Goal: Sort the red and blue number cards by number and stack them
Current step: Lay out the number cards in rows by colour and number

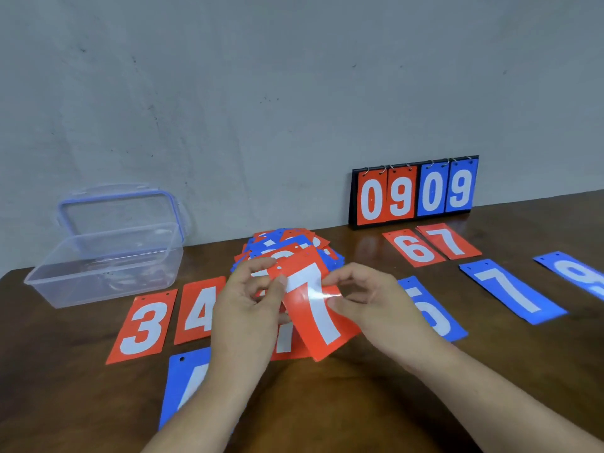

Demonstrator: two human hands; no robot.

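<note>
Left hand [248,302] and right hand [372,299] both pinch the held 7 [315,308] by its edges, over the desk [327,407] centre; judged best set squarely atop the laid 7 [450,240] at 2 o'clock, holes aligned.

Clear plastic box [98,276]: one, with one lid [117,195]. Black flip scoreboard [353,197]: one, four number panels [371,199]. Mixed card heap [287,243]: one. Separate red number cards [140,325]: six. Separate blue number cards [510,291]: four.

Just two arms in shot: left hand [243,308] and right hand [376,302] both bare, left forearm [209,403] and right forearm [474,387] bare skin right to the frame edge. Fingernails [283,280] look short and plain.
</note>
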